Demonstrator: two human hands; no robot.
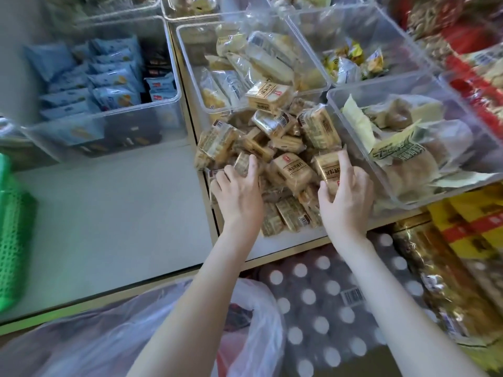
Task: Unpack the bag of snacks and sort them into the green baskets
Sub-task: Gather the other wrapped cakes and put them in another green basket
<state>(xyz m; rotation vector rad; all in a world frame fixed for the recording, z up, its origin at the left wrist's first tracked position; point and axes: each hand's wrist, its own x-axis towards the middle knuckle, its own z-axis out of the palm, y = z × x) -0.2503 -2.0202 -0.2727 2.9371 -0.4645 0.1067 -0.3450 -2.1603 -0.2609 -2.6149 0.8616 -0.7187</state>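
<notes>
Our bare forearms reach from the lower edge up to mid-frame. Our left grip [239, 191] lies palm down with its fingers bent, its hold unclear. Our right grip [345, 197] pinches a packet [328, 170] between thumb and fingers.

Clear plastic bins [173, 63] on white shelf [109, 213]; polka-dot pack [321, 295] (barcode visible) below shelf edge.
</notes>
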